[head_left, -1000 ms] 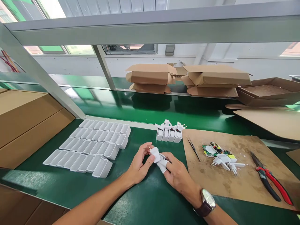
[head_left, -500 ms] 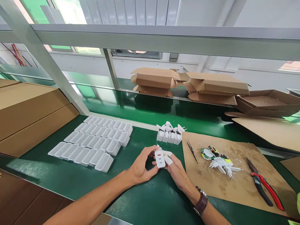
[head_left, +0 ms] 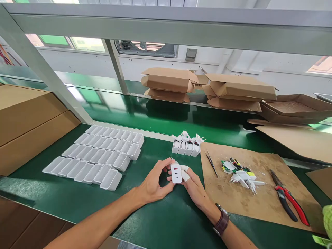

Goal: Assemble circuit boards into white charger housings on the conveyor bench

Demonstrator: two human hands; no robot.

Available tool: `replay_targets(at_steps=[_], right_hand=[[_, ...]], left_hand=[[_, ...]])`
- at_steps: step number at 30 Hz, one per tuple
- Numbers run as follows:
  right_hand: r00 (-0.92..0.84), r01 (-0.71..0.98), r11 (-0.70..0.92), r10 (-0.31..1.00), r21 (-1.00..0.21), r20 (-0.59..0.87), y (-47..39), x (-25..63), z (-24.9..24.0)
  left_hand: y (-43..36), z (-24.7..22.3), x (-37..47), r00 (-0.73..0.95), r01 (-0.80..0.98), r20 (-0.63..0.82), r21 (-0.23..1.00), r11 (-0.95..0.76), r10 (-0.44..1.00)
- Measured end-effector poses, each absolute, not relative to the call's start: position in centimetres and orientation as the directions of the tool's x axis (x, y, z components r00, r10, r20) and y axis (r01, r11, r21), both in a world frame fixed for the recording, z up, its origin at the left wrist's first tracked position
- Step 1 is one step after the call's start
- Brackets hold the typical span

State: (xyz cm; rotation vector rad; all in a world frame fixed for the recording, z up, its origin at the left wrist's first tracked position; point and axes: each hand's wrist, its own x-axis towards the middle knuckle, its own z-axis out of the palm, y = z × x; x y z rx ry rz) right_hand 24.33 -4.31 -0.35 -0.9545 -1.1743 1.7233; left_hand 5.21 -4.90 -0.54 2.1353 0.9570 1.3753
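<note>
Between my two hands is a white USB wall charger (head_left: 176, 173), its face with a red port and two dark slots turned up toward me. My left hand (head_left: 157, 180) grips it from the left with thumb and fingers. White covers wrap some fingers of my right hand (head_left: 193, 183), which closes on the charger's right side. Just beyond stand several white charger housings (head_left: 186, 148) in a short row, with circuit parts and plug pieces in their tops. To the left, open white plastic cases (head_left: 97, 155) lie in slanting rows on the green bench (head_left: 150, 221).
On a stained cardboard sheet (head_left: 243, 200) at right lie tweezers (head_left: 212, 164), circuit boards (head_left: 234, 166), white plug pieces (head_left: 245, 180) and red-black pliers (head_left: 287, 199). Cardboard boxes (head_left: 238, 91) line the back ledge; a large carton (head_left: 31, 117) stands at left. A grey frame beam (head_left: 166, 31) crosses above.
The camera view has tilted down and shifted slightly. Both hands keep hold of the charger in nearly the same pose.
</note>
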Motion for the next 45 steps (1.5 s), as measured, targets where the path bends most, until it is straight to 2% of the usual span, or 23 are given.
replay_targets(at_steps=[6,11,14,20,24,28,31,34,38,45], right_hand=[[-0.343,-0.178,-0.199,0.930,-0.964,-0.129,-4.3,24.2,-0.2],[-0.207,-0.132,-0.022,0.978,-0.991,0.005,-4.6,23.6,0.3],[-0.214,-0.140,0.060,0.973,-0.988,0.089,-4.6,23.4,-0.1],[-0.226,-0.111,0.183,0.953,-0.977,0.204,-4.8,23.4,-0.8],[-0.188,-0.072,0.247,0.948,-0.966,0.256,-4.9,23.1,-0.6],[-0.137,-0.201,0.133,0.977,-0.971,0.162,-4.6,22.9,-0.1],[-0.206,-0.275,0.016,0.976,-0.961,0.075,-4.4,23.1,0.2],[-0.263,-0.290,-0.082,0.965,-0.954,-0.003,-4.5,23.3,0.3],[-0.254,-0.293,-0.113,0.966,-0.949,-0.036,-4.7,23.4,0.4],[-0.250,-0.286,-0.134,0.966,-0.949,-0.061,-4.8,23.4,1.0]], left_hand=[[-4.9,-0.6,5.0,0.292,0.331,0.590,0.676,-0.658,0.753],[-4.2,-1.5,4.4,0.264,0.433,0.541,0.673,-0.600,0.798],[-3.7,-2.0,4.0,0.238,0.492,0.539,0.651,-0.578,0.808],[-3.5,-1.7,3.9,0.208,0.537,0.578,0.607,-0.586,0.789],[-3.9,-1.2,4.5,0.222,0.530,0.667,0.530,-0.662,0.711],[-4.4,-0.7,5.4,0.218,0.505,0.783,0.420,-0.754,0.582],[-4.7,-0.4,5.9,0.182,0.480,0.828,0.396,-0.783,0.530],[-4.8,0.0,5.9,0.231,0.424,0.831,0.383,-0.821,0.507],[-4.8,0.2,5.5,0.267,0.431,0.843,0.328,-0.840,0.466],[-4.9,0.6,5.3,0.270,0.424,0.844,0.327,-0.844,0.463]])
